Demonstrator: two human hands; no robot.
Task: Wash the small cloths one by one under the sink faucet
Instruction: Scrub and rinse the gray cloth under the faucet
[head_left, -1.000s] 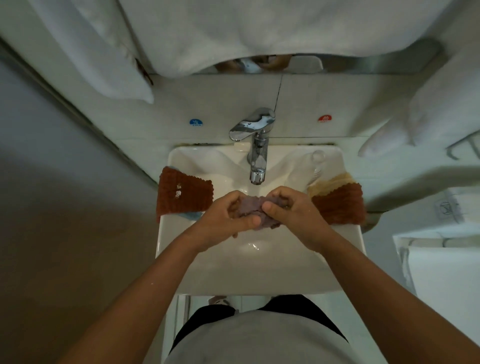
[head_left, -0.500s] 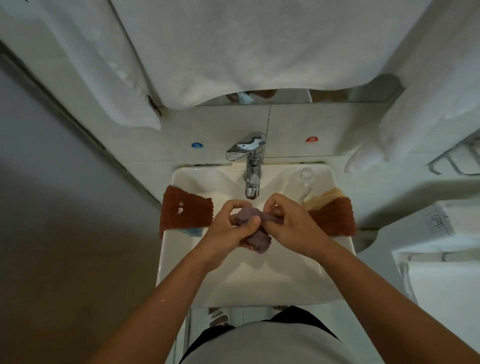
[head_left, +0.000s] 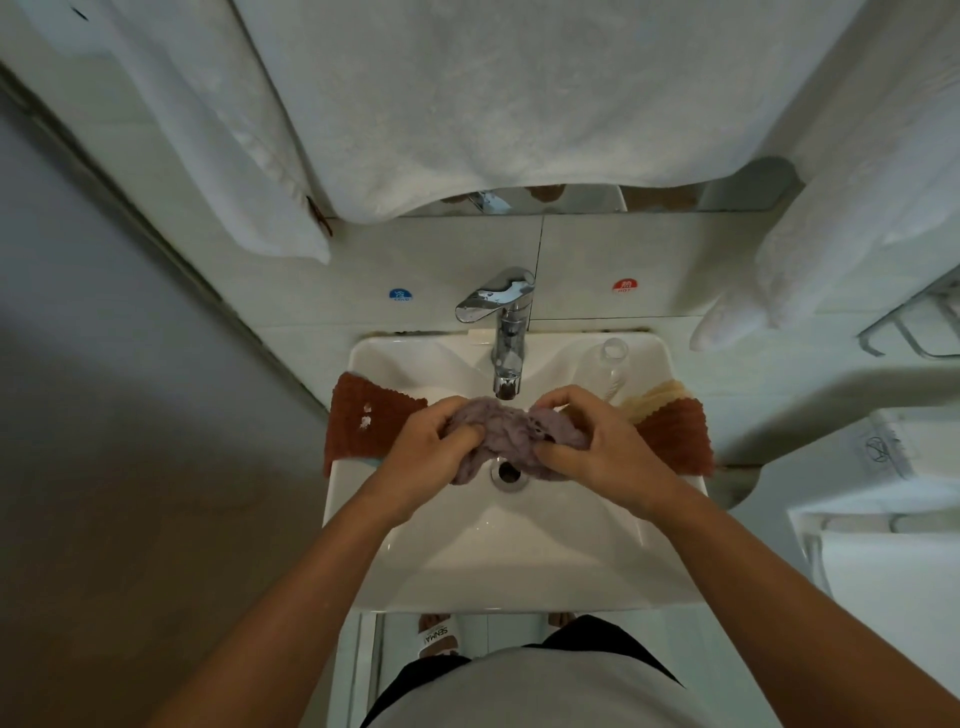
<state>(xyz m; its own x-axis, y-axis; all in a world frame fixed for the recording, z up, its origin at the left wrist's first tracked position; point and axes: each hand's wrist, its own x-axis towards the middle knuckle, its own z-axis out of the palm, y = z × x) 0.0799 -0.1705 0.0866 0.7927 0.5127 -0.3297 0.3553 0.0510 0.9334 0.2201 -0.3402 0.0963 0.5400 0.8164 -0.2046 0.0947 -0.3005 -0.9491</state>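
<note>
While both hands work over the middle of the frame, the purple cloth (head_left: 511, 436) is bunched between them, just under the spout of the chrome faucet (head_left: 506, 332) and above the drain (head_left: 508, 472) of the white sink (head_left: 519, 551). At centre left, the left hand (head_left: 428, 452) has its grip clamped on the cloth's left end, fingers curled round the fabric. At centre right, the right hand (head_left: 597, 447) has its grip clamped on the right end, thumb and fingers pinching the folds. Whether water is running from the spout cannot be told. On the sink's left rim lies a rust-brown cloth (head_left: 371, 428) with pale spots on it, a sliver of something light blue showing at its lower edge. On the right rim lies another rust-brown cloth (head_left: 675, 441), with a tan cloth (head_left: 649, 397) peeking out just behind it. A clear glass (head_left: 605, 364) stands at the sink's upper right corner. White towels (head_left: 519, 104) hang across the top of the frame. On the wall tiles sit a blue sticker (head_left: 400, 294) left of the faucet and a red sticker (head_left: 624, 285) right of it.
</note>
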